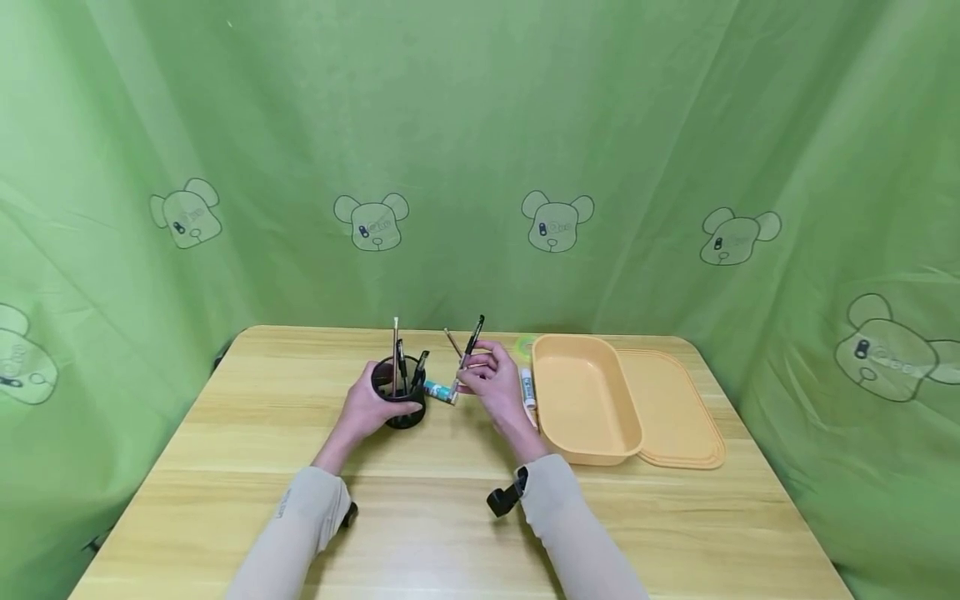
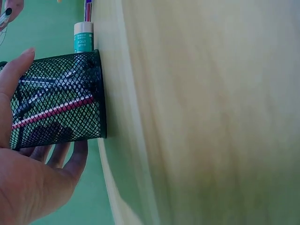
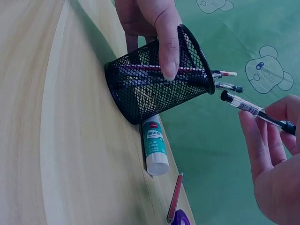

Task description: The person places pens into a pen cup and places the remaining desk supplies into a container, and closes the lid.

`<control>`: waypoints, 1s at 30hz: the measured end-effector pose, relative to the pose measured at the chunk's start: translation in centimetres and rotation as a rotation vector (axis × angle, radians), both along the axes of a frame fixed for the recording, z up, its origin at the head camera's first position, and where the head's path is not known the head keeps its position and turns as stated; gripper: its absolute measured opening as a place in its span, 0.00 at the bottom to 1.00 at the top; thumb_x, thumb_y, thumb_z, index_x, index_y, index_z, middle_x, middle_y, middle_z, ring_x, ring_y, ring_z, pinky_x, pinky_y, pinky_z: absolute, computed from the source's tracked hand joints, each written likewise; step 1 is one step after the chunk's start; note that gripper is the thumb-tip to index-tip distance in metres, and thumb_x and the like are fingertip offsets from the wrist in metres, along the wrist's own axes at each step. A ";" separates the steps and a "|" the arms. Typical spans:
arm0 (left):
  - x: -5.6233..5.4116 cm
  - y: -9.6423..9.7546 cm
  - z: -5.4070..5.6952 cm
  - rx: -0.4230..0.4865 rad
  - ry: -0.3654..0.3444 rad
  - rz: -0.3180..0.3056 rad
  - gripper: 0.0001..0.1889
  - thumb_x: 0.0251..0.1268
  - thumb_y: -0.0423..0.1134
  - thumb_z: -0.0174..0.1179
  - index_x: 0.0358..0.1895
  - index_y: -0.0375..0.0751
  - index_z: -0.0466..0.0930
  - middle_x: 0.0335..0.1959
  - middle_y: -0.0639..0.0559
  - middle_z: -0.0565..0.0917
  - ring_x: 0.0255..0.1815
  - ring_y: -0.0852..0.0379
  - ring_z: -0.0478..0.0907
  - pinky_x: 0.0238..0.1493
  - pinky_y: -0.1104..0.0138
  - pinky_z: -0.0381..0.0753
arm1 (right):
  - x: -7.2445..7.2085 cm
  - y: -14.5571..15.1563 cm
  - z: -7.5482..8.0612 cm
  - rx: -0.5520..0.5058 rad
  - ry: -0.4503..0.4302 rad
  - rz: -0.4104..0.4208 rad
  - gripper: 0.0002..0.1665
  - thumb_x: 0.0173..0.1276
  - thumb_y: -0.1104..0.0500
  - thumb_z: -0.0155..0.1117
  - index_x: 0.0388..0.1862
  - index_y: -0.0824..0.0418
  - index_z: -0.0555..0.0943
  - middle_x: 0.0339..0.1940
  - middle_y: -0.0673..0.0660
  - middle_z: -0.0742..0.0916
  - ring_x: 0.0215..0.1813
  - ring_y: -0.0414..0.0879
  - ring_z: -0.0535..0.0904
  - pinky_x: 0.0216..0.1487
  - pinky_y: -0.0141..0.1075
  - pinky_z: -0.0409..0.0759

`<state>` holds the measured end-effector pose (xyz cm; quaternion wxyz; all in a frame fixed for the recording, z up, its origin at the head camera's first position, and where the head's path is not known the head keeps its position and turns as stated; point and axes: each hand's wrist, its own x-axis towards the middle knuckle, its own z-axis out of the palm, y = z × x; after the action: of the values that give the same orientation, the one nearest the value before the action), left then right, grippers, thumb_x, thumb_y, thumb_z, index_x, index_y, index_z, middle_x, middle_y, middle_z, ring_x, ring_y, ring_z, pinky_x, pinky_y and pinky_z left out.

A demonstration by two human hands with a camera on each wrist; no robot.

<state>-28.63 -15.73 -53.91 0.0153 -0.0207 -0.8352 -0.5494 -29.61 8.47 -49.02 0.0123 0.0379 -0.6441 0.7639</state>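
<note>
Pinching a pen [image 3: 251,107], right fingers [image 3: 256,140] beyond rim [image 3: 211,85] of cup [image 3: 145,91] gripped by left fingers [image 2: 77,159]

One mesh cup [image 3: 129,86], perhaps three pens [image 3: 248,106], two pencils [image 3: 175,198], one box [image 1: 592,457], one lid [image 1: 678,408]

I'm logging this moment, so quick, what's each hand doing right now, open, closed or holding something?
Left hand: holding the black mesh pen cup.
Right hand: holding a pen between thumb and fingers.
</note>
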 end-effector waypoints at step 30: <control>0.3 0.7 1.0 0.059 0.034 -0.096 0.56 0.42 0.38 0.85 0.78 0.48 0.61 0.75 0.45 0.72 0.77 0.40 0.66 0.80 0.41 0.60 | -0.1 -0.6 0.9 -0.061 0.041 -0.050 0.36 0.58 0.80 0.67 0.65 0.64 0.72 0.48 0.62 0.84 0.40 0.44 0.84 0.40 0.39 0.92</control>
<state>-28.35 -15.03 -52.88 0.0038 -0.0699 -0.8163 -0.5734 -29.73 7.84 -48.15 0.0455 0.0370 -0.6210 0.7816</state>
